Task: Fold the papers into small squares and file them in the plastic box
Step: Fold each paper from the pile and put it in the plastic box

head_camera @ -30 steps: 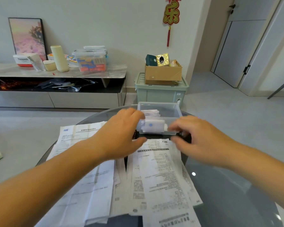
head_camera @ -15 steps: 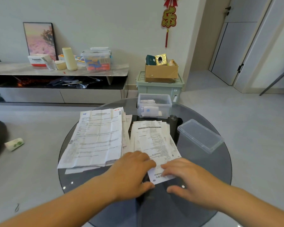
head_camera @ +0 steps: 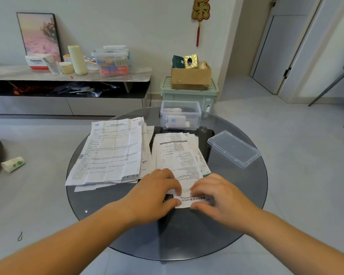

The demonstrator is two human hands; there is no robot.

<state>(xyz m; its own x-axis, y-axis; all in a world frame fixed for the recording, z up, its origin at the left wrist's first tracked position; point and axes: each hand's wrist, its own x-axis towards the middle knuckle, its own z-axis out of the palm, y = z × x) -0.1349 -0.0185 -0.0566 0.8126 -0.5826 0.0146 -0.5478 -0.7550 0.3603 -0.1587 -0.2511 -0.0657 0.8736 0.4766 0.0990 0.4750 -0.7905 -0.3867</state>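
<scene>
Pinching top paper (head_camera: 179,165) by near edge, left hand (head_camera: 157,193), right hand (head_camera: 218,196), fingers (head_camera: 176,189) clamped, lid (head_camera: 233,148) well apart

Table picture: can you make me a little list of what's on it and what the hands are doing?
Table: round, dark glass
Box: clear plastic, open, at the far edge
In it: a few folded papers
Lid: off, lying on the table's right side
Left pile: big flat sheets
Right pile: narrower sheets
Left hand: pinches the near end of the top sheet of the right pile
Right hand: pinches that same end
Fold: near end turned over, no square yet
</scene>
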